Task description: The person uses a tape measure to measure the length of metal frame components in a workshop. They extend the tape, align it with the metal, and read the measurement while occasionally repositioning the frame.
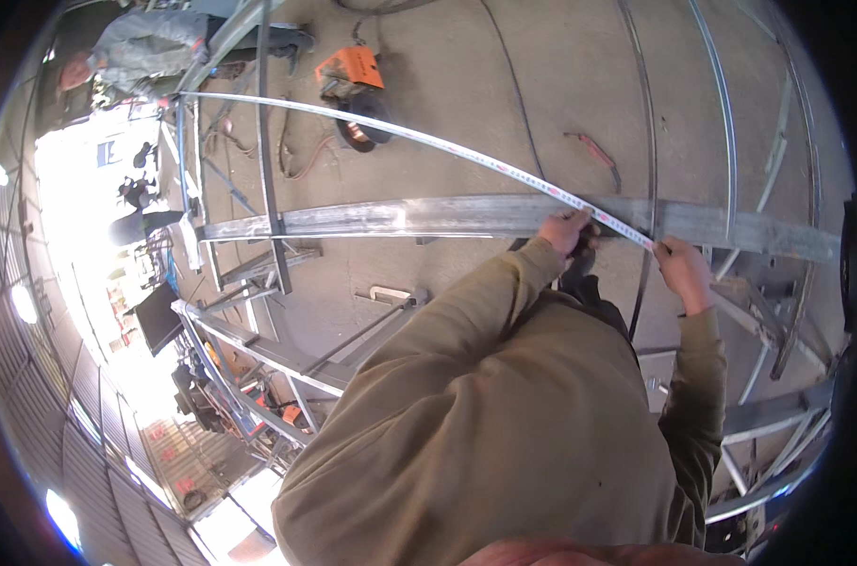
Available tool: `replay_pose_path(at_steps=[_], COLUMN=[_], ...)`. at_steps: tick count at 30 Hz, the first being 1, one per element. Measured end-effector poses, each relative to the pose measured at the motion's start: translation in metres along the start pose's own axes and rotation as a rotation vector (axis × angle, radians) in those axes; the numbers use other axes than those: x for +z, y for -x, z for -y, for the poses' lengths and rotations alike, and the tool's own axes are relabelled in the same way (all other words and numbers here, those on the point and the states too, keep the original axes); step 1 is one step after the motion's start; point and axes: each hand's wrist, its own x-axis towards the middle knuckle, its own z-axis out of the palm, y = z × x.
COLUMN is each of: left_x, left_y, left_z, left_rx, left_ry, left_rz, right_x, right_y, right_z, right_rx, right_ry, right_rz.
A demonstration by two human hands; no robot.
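Observation:
A white measuring tape (pixel 466 155) runs taut on a slant from the far left, where another person (pixel 155 49) stands by the steel frame, across to my hands. My right hand (pixel 685 274) pinches the tape at its near right end. A little to the left, my left hand (pixel 565 232) is closed with its fingers at the tape's lower edge. Under both, the tape crosses above a long grey steel beam (pixel 419 215). No tape case can be made out.
An orange machine (pixel 353 68) stands on the floor beyond the beam, with a dark round object (pixel 357 134) beside it. Cables and a red-handled tool (pixel 594 151) lie farther right. Metal bars (pixel 263 160) cross the beam, and a steel frame (pixel 249 344) stands at the left.

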Motion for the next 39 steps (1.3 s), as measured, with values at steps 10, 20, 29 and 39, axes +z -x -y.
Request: replay_pose_path(at_steps=[10, 20, 29, 39], left_x=[0.002, 0.002, -0.009, 0.005], left_y=[0.002, 0.000, -0.002, 0.014], left_z=[0.000, 0.001, 0.004, -0.013], left_rx=[0.022, 0.027, 0.007, 0.018], left_ry=[-0.006, 0.006, -0.111, -0.121], left_rz=[-0.015, 0.000, 0.020, -0.085], right_x=[0.000, 0.004, 0.017, 0.010], right_y=[0.001, 0.001, -0.001, -0.003], right_z=[0.000, -0.011, -0.018, -0.003], right_rx=[0.046, -0.088, -0.104, 0.008], right_ry=[-0.007, 0.127, 0.082, 0.001], right_rz=[0.033, -0.009, -0.108, -0.066])
